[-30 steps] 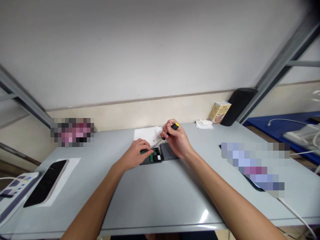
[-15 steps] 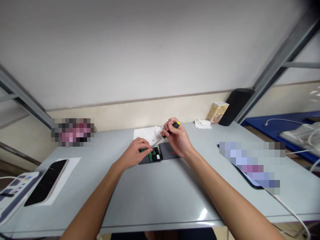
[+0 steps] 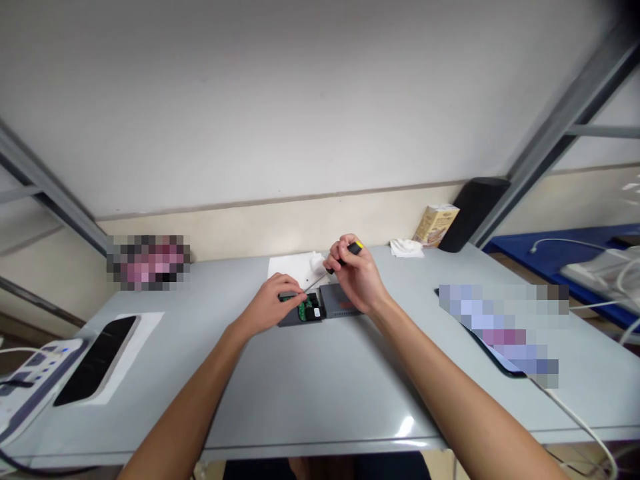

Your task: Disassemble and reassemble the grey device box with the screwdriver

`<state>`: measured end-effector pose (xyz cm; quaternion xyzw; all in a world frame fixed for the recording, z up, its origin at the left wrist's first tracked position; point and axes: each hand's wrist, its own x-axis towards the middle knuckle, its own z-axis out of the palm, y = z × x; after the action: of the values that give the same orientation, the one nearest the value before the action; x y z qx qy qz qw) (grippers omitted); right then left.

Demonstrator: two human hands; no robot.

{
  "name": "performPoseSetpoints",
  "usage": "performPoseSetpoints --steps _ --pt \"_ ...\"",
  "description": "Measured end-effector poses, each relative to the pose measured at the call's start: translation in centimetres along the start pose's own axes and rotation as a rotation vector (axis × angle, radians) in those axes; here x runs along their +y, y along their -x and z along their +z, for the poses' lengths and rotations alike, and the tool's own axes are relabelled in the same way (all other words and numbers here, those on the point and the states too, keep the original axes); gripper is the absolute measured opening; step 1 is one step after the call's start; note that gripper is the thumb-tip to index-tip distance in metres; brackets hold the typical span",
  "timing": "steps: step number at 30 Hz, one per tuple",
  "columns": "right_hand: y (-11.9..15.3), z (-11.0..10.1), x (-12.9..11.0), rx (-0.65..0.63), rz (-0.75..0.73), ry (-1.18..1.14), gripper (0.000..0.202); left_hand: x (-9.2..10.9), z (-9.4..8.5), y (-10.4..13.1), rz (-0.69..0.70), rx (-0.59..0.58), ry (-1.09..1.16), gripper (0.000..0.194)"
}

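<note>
- Left of the grey box (image 3: 333, 302): circuit board (image 3: 303, 311) being overlapped by left hand (image 3: 273, 300), grip unclear.
- Above box: screwdriver (image 3: 355, 247) being clutched by right hand (image 3: 359, 275).
- Pose barely being changed; work seemingly being continued.

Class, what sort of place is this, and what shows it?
Probably a dormitory or home desk: a power strip at left, a yellow carton at the back, metal posts at both ends.

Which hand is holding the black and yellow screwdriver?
The right hand: it grips the screwdriver by its handle. The left hand is down at the green board instead.
</note>
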<state>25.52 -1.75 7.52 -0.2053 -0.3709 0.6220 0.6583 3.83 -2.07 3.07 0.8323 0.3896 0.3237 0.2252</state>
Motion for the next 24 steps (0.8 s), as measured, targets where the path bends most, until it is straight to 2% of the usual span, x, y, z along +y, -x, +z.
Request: performPoseSetpoints --steps 12,20,24 --pt "0.0 0.0 -0.1 -0.020 -0.002 0.018 0.042 0.3 0.2 0.0 0.032 0.015 -0.024 0.022" --pt "0.2 -0.1 0.5 -0.064 -0.034 0.090 0.042 0.8 0.1 0.2 0.137 -0.036 -0.219 0.017" --pt "0.3 -0.1 0.8 -0.039 -0.093 0.210 0.043 0.9 0.2 0.1 0.141 -0.029 -0.202 0.018"
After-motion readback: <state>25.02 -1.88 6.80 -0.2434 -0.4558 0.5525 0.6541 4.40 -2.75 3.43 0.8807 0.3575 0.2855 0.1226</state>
